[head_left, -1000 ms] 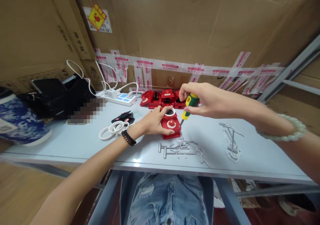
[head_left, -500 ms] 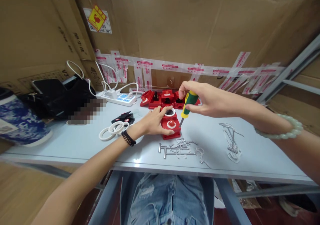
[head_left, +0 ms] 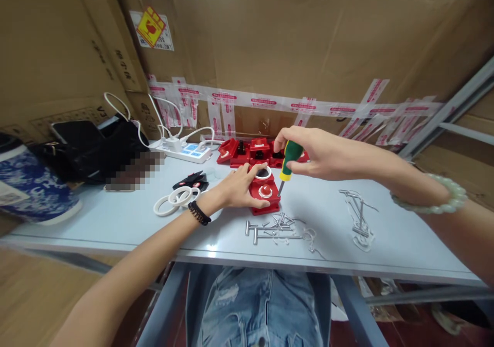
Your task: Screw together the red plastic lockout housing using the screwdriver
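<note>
A red plastic box with a round red button and a white-ringed hole lies on the pale blue table. My left hand rests on its left side, fingers spread and pressing on it. My right hand is closed round the green and yellow handle of a screwdriver. The tool stands nearly upright, its tip at the box's right edge. A heap of screws and metal pins lies just in front of the box.
More red boxes sit behind. White rings and black parts lie to the left, a power strip with white cables beyond. A black bag and a blue patterned object are far left. More metal pins lie right. Cardboard walls stand behind.
The screwdriver has turned in my right hand and stands a little more upright; the hand has shifted slightly left. My left hand has stayed on the box.
</note>
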### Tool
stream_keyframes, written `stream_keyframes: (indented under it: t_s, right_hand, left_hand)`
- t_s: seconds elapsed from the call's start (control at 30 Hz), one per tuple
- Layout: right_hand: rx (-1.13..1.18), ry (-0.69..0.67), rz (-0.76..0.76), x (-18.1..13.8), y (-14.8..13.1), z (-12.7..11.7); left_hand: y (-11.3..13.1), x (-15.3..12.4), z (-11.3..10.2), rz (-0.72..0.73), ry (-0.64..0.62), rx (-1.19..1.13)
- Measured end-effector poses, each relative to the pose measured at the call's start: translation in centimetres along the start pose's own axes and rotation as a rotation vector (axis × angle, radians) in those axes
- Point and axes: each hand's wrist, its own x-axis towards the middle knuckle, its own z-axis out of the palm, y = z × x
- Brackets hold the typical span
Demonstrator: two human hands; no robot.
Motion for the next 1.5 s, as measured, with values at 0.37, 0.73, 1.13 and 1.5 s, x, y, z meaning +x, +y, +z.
stream_keyframes:
  t_s: [0.37, 0.73, 1.13, 1.5]
  right_hand:
    - [0.052, 0.049, 0.014, 0.11, -0.38, 0.28]
    - [0.042, 0.093, 0.075, 0.15, -0.50, 0.24]
    - [0.021, 0.144, 0.081, 0.12, -0.22, 0.46]
    - [0.033, 0.168, 0.066, 0.09, -0.19, 0.99]
  left_hand:
    - [0.13, 0.01, -0.13, -0.009, -0.015, 0.001]
    - [0.02, 0.00, -0.03, 0.013, 0.017, -0.010]
    - [0.11, 0.06, -0.10, -0.005, -0.015, 0.003]
    - [0.00, 0.06, -0.11, 0.006, -0.014, -0.005]
